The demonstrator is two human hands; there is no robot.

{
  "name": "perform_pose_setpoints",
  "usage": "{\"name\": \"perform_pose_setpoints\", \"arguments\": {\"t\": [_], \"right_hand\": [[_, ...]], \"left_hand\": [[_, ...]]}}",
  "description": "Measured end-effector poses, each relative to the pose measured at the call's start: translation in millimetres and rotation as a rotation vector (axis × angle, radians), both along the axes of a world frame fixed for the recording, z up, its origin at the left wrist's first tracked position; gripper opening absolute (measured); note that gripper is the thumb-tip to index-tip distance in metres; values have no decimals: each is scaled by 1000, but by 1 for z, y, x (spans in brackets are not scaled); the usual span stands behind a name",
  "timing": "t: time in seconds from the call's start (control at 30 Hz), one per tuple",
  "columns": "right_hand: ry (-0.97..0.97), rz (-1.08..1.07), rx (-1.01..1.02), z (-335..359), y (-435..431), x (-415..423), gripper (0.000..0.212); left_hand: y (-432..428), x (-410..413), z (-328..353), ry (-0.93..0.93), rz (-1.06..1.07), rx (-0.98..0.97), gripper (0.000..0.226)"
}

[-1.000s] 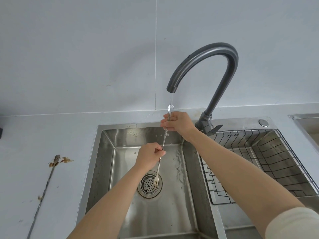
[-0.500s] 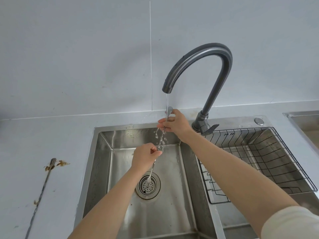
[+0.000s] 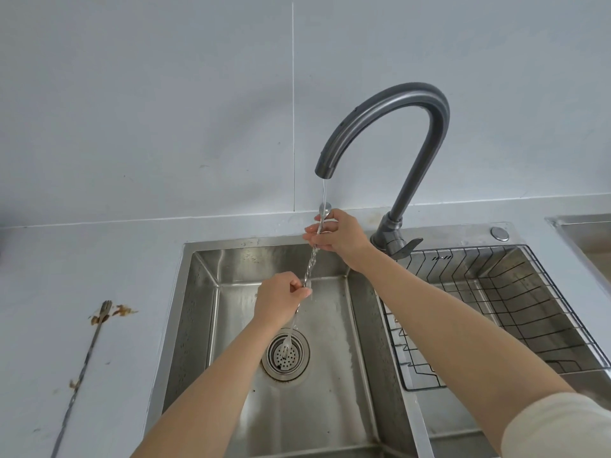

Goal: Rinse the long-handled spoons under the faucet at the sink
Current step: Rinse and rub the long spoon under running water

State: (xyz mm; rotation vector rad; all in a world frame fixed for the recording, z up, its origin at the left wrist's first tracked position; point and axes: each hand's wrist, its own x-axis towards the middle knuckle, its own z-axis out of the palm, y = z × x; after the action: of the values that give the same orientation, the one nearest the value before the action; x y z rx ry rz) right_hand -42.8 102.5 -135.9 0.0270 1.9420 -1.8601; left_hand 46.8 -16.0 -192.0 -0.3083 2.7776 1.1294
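Water [image 3: 324, 190] runs in a thin stream from the dark grey faucet [image 3: 390, 104] onto a long-handled spoon [image 3: 312, 257] held nearly upright over the left basin of the steel sink [image 3: 205, 312]. Right hand [image 3: 337, 234] pinches the upper part of the twisted handle, with the small rounded end poking out just above the fingers, directly under the spout. Left hand [image 3: 279, 299] is curled shut around the handle lower down; below it the pronged end hangs just over the round drain strainer [image 3: 286, 355]. Water trails down the handle between the two hands.

On the bench [image 3: 82, 259] to the left of the sink lies a second long-handled utensil [image 3: 84, 361], running from near to far, with brown smears around its far end and partway along it. A black wire rack [image 3: 496, 309] sits in the right basin. Nothing readable shows on the faucet or sink; a small mark on the basin's far wall by the rack is too tiny to make out.
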Motion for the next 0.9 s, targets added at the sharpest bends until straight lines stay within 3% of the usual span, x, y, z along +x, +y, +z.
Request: {"name": "perform_pose_setpoints", "arguments": {"t": [0.1, 0.2, 0.33, 0.47, 0.63, 0.77, 0.9], "right_hand": [[16, 12, 36, 4, 0, -2, 30], [-5, -60, 34, 6, -5, -4, 14], [-32, -161, 27, 5, -8, -5, 31], [-3, -139, -33, 5, -5, -5, 16], [-15, -164, -143, 11, -5, -7, 17], [-72, -210, -58, 11, -9, -6, 34], [-67, -165, -139, 11, -9, -7, 27]], "left_hand": [[2, -1, 2, 2, -15, -8, 33], [3, -2, 2, 6, -12, -3, 30], [4, -2, 3, 6, -21, -10, 31], [2, -2, 2, 9, -7, -17, 30], [1, 1, -2, -8, 19, 0, 18], [2, 6, -6, -22, 4, -19, 27], [0, 9, -11, -33, 5, -37, 19]]}}
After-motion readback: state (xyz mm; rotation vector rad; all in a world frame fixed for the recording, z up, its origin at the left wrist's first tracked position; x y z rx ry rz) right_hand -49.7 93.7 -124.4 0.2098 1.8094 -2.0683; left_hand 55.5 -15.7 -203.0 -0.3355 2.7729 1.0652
